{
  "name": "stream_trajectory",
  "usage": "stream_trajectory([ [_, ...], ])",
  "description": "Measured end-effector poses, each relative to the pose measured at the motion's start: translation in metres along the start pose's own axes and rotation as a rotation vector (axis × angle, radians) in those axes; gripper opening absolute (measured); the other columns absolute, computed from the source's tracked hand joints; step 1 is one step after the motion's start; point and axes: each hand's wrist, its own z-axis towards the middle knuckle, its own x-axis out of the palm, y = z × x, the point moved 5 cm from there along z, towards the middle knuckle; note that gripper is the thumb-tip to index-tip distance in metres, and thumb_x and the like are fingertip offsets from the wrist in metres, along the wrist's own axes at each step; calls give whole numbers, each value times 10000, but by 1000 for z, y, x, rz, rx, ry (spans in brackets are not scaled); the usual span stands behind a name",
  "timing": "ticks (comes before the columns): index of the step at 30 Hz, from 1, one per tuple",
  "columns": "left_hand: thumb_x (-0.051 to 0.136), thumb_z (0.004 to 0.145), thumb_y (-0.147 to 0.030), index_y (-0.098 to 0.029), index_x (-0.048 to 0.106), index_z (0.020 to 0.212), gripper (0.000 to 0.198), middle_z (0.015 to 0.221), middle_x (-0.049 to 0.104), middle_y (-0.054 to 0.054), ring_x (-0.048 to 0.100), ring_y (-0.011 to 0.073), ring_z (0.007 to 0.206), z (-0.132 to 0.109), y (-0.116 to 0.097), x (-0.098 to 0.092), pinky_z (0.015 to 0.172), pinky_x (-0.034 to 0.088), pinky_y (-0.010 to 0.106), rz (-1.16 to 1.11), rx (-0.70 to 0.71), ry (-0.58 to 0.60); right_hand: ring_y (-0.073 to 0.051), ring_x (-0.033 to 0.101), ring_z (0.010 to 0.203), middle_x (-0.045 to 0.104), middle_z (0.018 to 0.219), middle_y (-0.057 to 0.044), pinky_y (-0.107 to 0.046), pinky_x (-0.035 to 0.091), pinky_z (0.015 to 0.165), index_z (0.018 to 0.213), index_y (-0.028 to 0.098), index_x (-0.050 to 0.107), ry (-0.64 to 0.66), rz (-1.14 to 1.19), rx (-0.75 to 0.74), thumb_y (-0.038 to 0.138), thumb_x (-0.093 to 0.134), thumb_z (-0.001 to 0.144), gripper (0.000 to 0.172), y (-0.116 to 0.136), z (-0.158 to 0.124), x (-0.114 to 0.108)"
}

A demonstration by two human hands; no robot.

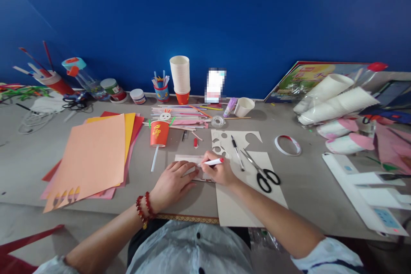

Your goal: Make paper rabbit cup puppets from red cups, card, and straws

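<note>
My right hand (221,171) grips a white marker with a red end (214,162), its writing tip hidden by the fingers. Under both hands lies a small pale paper strip (183,158) with dark reddish marks along its lower edge. My left hand (175,180) rests flat on this strip with the fingers stretched out, holding nothing. Beside the right hand are white sheets (247,209), the upper one with round holes cut out. A black-capped pen (237,153) and black-handled scissors (260,172) lie on them. A small red marker cap (195,142) sits beyond the strip.
Coloured paper sheets (93,150) are piled at left. Ahead stand a decorated red paper cup (159,133), many straws (183,115), a cup stack (180,75) and clear tape (218,121). At right are a tape roll (288,145), bagged cups (337,102) and a power strip (349,188).
</note>
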Motion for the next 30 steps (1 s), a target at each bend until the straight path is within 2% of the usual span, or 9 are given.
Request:
stream_trajectory([
  [20, 506, 974, -334, -227, 586, 1289, 342, 1361, 594, 77, 548, 264, 1189, -1, 0, 1, 989, 458, 441, 12, 4, -12, -106, 467, 524, 555, 579, 45, -209, 327, 523, 702, 217, 543, -25, 23, -19, 238, 555, 809, 109, 4, -2, -4],
  [25, 506, 975, -330, -224, 574, 1300, 348, 1364, 592, 78, 546, 262, 1196, -1, 0, 1, 998, 455, 442, -2, -6, -9, -111, 464, 536, 535, 592, 42, -215, 336, 527, 705, 218, 513, -67, 84, -30, 264, 530, 839, 143, 1, -3, -5],
  [30, 508, 974, -329, -225, 574, 1300, 349, 1361, 595, 76, 549, 263, 1188, -1, 0, 0, 992, 460, 444, -15, -5, -6, -114, 451, 530, 510, 581, 45, -222, 336, 531, 695, 220, 500, -65, 46, -14, 285, 535, 840, 162, 1, -2, -4],
])
